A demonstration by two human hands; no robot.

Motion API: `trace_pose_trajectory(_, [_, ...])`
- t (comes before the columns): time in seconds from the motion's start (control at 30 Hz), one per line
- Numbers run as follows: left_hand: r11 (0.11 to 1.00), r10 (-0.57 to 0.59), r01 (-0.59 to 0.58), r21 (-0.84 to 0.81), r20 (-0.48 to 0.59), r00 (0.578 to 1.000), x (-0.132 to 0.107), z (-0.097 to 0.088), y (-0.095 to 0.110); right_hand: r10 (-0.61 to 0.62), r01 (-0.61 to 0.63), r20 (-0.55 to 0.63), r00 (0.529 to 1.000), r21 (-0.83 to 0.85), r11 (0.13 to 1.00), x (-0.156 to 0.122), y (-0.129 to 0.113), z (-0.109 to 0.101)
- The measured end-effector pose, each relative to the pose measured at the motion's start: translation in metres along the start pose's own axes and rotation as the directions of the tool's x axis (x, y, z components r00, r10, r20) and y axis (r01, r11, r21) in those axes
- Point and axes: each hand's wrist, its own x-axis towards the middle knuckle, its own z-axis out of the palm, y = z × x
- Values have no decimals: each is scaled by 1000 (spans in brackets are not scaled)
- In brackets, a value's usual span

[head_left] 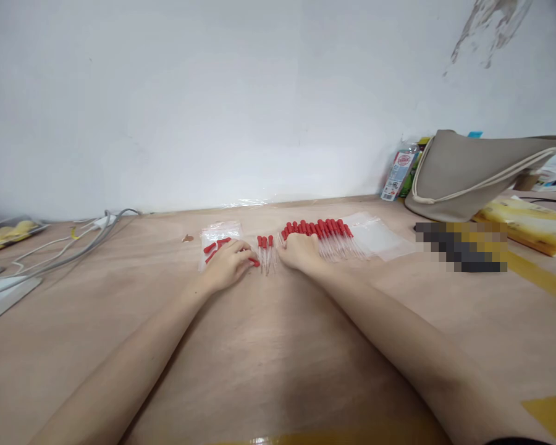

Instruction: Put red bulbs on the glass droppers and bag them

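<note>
My left hand point(231, 262) is closed, with a red rubber bulb point(254, 262) at its fingertips. Partly beneath it lies a clear plastic bag point(227, 228) with several more red bulbs point(210, 248) on or in it. Between my hands, a few clear droppers with red bulbs point(265, 242) lie side by side, stems toward me. My right hand point(300, 250) rests with curled fingers near a thin clear tube point(279, 238); what they hold is hidden. Behind and beside it is a row of red-bulbed droppers point(324, 230), partly covered by the hand.
Another clear plastic bag point(375, 233) lies right of the row. Further right are a grey bag with a cord point(482, 173), a carton point(398, 176), a yellow package point(523, 225) and a pixelated dark object point(463, 247). Cables point(106, 228) and a white device point(9, 300) sit left.
</note>
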Motion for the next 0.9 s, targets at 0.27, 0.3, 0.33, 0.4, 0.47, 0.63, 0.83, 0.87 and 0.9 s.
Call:
trace_pose_trajectory(0.27, [995, 35, -31, -92, 48, 998, -3, 4, -3, -309, 430, -538, 784, 111, 896, -43, 66, 7])
trace_pose_trajectory(0.3, [996, 13, -9, -84, 49, 999, -3, 4, -4, -314, 456, -557, 769, 133, 880, -50, 76, 8])
trace_pose_trajectory(0.33, [997, -18, 21, -78, 37, 999, -4, 4, -4, -309, 470, -567, 763, 159, 868, -56, 84, 8])
trace_pose_trajectory(0.4, [990, -100, 95, -102, -39, 994, -3, 3, -3, -317, 492, -563, 763, 188, 850, -67, 97, 6])
trace_pose_trajectory(0.47, [966, -196, 164, -198, -156, 968, -1, 2, 4, -345, 522, -549, 761, 203, 829, -75, 104, 4])
trace_pose_trajectory(0.63, [731, -378, 174, -659, -180, 908, 7, 6, 47, -445, 571, -492, 748, 136, 810, -76, 98, -2])
trace_pose_trajectory(0.83, [252, -380, 314, -915, 205, 902, 5, 23, 90, -535, 628, -422, 732, 114, 770, -77, 92, -3])
trace_pose_trajectory(0.87, [226, -375, 333, -916, 233, 897, 4, 24, 92, -540, 632, -417, 731, 116, 766, -78, 92, -3])
trace_pose_trajectory(0.9, [211, -373, 345, -915, 250, 893, 4, 25, 92, -546, 637, -413, 729, 116, 763, -78, 92, -4])
